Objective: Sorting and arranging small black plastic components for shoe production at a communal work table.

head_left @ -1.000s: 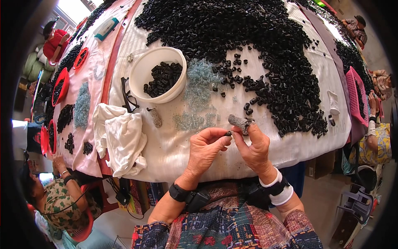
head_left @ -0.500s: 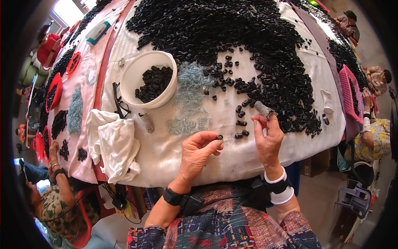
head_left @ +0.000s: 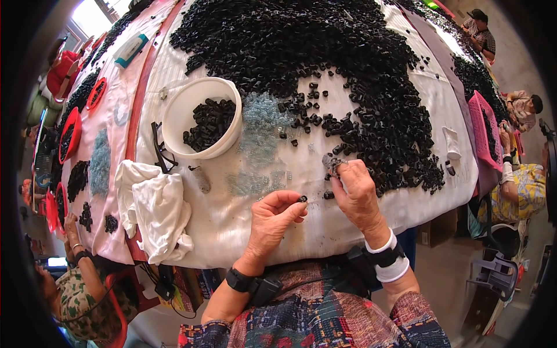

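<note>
A small black tubular piece (head_left: 303, 199) with a ring-shaped end is pinched between the thumb and index finger of my left hand (head_left: 271, 219), above the white cloth. My right hand (head_left: 358, 194) has its fingers apart, and a grey cover (head_left: 332, 163) sits on a fingertip. It hovers at the near edge of the black pieces (head_left: 383, 139), with one loose black piece (head_left: 329, 195) beside the thumb. Between the hands and the main heap lie many pale-blue, coil-like pieces (head_left: 258, 145). A white tub (head_left: 173, 124) part-filled with black pieces stands to their left.
Left of my hands lie a crumpled white cloth (head_left: 154, 209), a black strap-like item (head_left: 162, 152) and a grey finger cover (head_left: 200, 180). A pink basket (head_left: 486, 130) and a white tube (head_left: 451, 143) are at the right. Other people sit along neighbouring tables on both sides.
My right hand has moved left and turned its fingers toward the pieces on the cloth. My left hand keeps its pinch on the black piece, slightly lower. The whole view has shifted a little.
</note>
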`<state>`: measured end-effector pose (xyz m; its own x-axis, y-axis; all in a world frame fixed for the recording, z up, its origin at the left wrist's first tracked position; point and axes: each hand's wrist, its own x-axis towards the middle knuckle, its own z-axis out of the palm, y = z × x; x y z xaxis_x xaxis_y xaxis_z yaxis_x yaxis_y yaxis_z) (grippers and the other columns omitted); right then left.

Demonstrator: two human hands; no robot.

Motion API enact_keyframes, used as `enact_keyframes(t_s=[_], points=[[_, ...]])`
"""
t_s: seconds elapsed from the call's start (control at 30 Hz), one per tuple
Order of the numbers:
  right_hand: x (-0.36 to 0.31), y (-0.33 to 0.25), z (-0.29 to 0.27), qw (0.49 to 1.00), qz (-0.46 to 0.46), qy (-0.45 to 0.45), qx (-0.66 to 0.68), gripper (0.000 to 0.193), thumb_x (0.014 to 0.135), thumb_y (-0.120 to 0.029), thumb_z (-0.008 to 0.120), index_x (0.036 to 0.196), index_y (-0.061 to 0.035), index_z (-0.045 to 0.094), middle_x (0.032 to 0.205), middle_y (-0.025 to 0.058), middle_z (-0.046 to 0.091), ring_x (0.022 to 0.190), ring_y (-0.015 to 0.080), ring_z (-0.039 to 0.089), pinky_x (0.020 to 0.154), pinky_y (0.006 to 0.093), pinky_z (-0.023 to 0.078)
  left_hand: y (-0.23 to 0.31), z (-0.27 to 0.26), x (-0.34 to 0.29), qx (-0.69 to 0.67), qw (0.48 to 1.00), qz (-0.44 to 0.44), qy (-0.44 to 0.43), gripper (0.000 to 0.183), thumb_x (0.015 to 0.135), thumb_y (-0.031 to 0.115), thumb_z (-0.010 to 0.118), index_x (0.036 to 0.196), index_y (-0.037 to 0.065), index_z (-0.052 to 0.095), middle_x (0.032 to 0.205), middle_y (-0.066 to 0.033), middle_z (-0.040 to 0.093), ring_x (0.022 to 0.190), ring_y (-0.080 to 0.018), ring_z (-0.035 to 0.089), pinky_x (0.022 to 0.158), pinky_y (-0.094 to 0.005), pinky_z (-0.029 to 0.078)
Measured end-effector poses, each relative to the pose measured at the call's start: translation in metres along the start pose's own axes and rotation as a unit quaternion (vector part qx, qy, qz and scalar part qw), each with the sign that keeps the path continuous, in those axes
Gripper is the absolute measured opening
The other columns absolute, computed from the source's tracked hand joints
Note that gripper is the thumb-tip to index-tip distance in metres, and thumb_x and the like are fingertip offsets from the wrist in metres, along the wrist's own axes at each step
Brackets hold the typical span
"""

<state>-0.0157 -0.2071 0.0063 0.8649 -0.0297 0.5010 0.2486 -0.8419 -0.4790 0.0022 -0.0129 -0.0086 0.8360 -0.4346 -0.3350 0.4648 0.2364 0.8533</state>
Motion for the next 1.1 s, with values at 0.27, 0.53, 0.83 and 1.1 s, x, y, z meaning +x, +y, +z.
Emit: enact_keyframes(t_s=[0.27,0.53,0.83,1.1], points=[[-0.003,-0.001,0.006,0.994,-0.071,-0.028,-0.075,0.027,0.063,0.002,0.068,0.088,-0.0012,0.06,0.083,0.0116,0.061,0.083,0.0302,0.057,0.074,0.0383,0.044,0.004,0.001,-0.001,-0.008,1.0,-0.004,0.002,0.015,0.082,0.004,0.066,0.096,0.0,0.062,0.086,-0.0066,0.067,0.073,-0.0116,0.064,0.066,-0.0233,0.052],[0.002,0.003,0.012,0.995,-0.067,-0.034,-0.07,0.018,0.07,0.0,0.063,0.088,-0.0014,0.061,0.083,0.0094,0.063,0.083,0.0265,0.059,0.074,0.035,0.047,0.002,0.0,0.0,-0.01,1.0,0.005,-0.008,0.016,0.082,0.005,0.066,0.097,-0.001,0.062,0.085,-0.0041,0.065,0.075,-0.0098,0.063,0.065,-0.0229,0.053],[-0.01,-0.032,0.001,0.923,0.192,-0.005,0.334,0.027,0.078,0.005,0.063,0.105,-0.001,0.063,0.092,0.0077,0.067,0.082,0.0118,0.063,0.074,0.025,0.05,0.006,0.007,-0.005,-0.007,1.0,0.011,-0.018,0.017,0.083,0.005,0.066,0.098,-0.001,0.063,0.085,-0.0051,0.066,0.074,-0.0101,0.063,0.063,-0.0227,0.052],[-0.016,-0.044,0.003,0.955,0.143,0.044,0.257,0.023,0.075,0.002,0.068,0.096,-0.0046,0.066,0.082,0.0095,0.068,0.07,0.0158,0.066,0.061,0.0264,0.05,0.006,0.01,-0.008,0.005,1.0,0.021,-0.02,0.018,0.083,0.006,0.067,0.098,-0.002,0.063,0.086,-0.0053,0.066,0.075,-0.0104,0.064,0.064,-0.0224,0.052]])
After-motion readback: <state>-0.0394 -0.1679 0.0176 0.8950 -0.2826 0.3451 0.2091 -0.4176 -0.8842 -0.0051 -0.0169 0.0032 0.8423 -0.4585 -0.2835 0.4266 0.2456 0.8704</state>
